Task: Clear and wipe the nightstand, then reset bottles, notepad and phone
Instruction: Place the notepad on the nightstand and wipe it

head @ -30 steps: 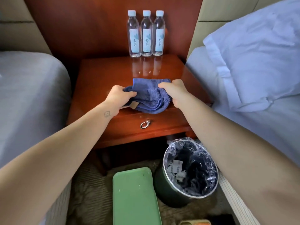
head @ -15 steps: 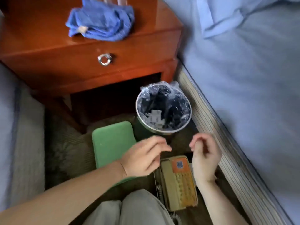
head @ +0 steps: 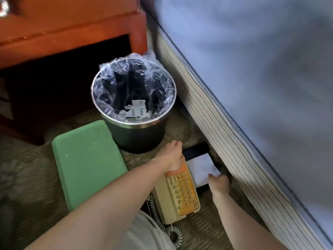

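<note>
Now that both hands have left the blue cloth, which a second ago they held on the bench (head: 72, 33) in front of the three bottles, I judge the wiping done and the bottles already back. What is left is to return the phone (head: 178, 193) and the notepad (head: 202, 167). Half a second ago both hands hung free above the floor; now they are down on these two things. The left grip (head: 171, 156) lies over the far end of the phone, fingers fairly straight and reaching toward the bin (head: 137, 134), not wrapped round it as far as I can see. The right grip (head: 219, 184) has its fingers curled onto the near corner of the notepad, which I read as a pinch, though blur leaves some doubt. Both things are on the carpet, the phone between the green tray (head: 86, 163) and the notepad, the notepad between the phone and the bed (head: 252, 87) base. The phone lies keypad up, its long axis running away from me, the far end toward the bin and the near end, with the coiled cord (head: 162, 224), by my knee. The notepad lies flat, its long axis roughly parallel to the phone. The bench top is out of view, so I cannot check where they will go.
</note>
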